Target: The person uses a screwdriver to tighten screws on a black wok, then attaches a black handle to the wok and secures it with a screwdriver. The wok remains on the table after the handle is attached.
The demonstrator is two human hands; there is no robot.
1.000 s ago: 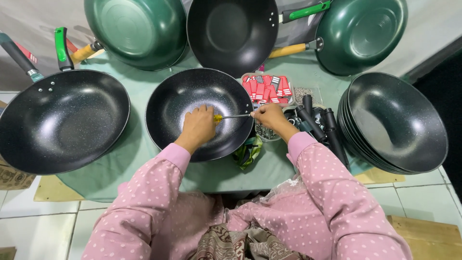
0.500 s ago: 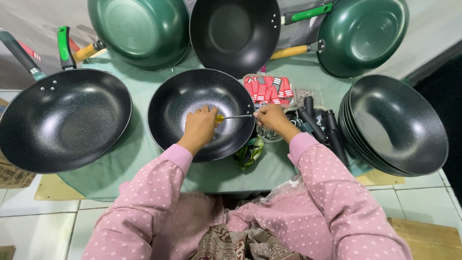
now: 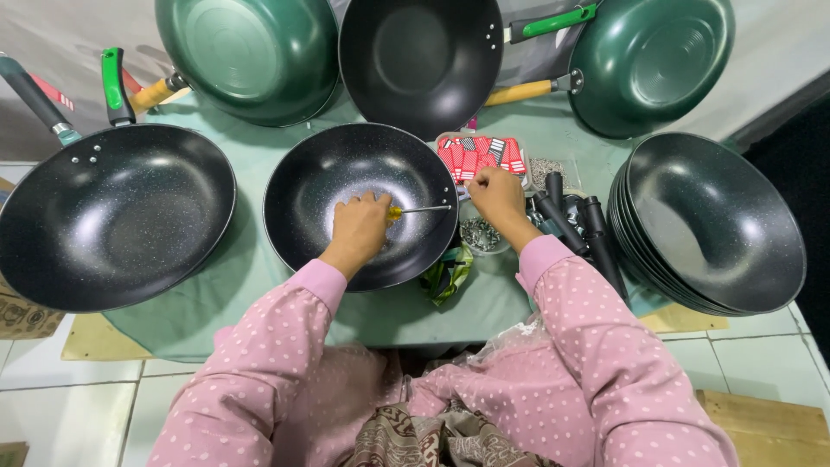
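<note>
left hand (image 3: 361,227) grips screwdriver (image 3: 419,210), shaft lying level, tip pointing right.

Pretty bright, even light from overhead, with soft glare spots on the black woks (image 3: 112,216) and barely any hard shadows. Sharp in the middle, but the edges bulge, probably wide-angle lens distortion.

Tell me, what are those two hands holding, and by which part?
The left hand holds a screwdriver by its yellow handle, inside the black wok. The right hand is at the wok's rim; its hold cannot be told.
</note>
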